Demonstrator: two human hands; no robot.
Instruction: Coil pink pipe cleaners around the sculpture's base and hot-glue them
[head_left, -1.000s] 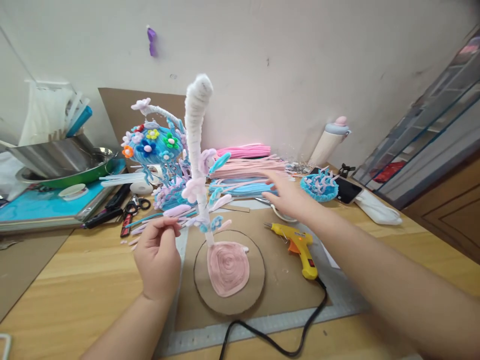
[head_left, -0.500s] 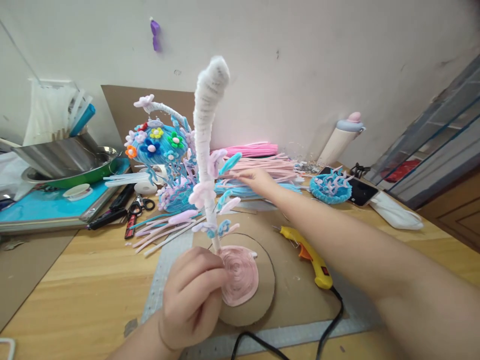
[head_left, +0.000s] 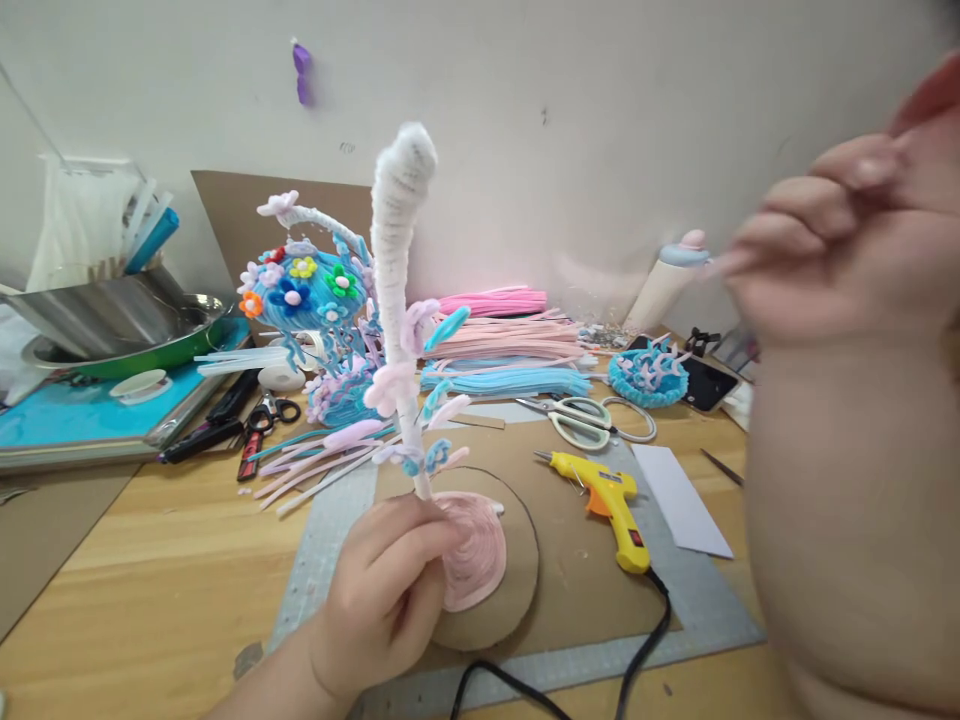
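Note:
My left hand (head_left: pixel 394 590) pinches the lower end of an upright stem (head_left: pixel 395 240) wrapped in white pipe cleaner. Small pink and blue pipe-cleaner flowers and leaves sit along the stem. Just behind those fingers is a coiled pink pipe-cleaner disc (head_left: pixel 480 550) on a round piece of cardboard (head_left: pixel 521 590); my fingers partly cover it. Raised at the right, my right hand (head_left: pixel 832 230) is closed, its fingertips pinching a thin pale pink pipe cleaner (head_left: pixel 714 268) smeared by motion. A yellow glue gun (head_left: pixel 611 500) lies right of the disc.
Bundles of pink pipe cleaners (head_left: pixel 510 345) and blue ones (head_left: pixel 510 378) lie at the back. Pale-handled scissors (head_left: pixel 581 422) and a white card (head_left: pixel 682 500) are at the right. A blue flower-covered piece (head_left: pixel 300 290) stands left. The glue gun's black cord (head_left: pixel 645 640) crosses the front.
My right hand has left the pipe-cleaner bundles and swung up and right with a thin pipe cleaner, uncovering the scissors and white card. My left hand keeps its hold on the stem.

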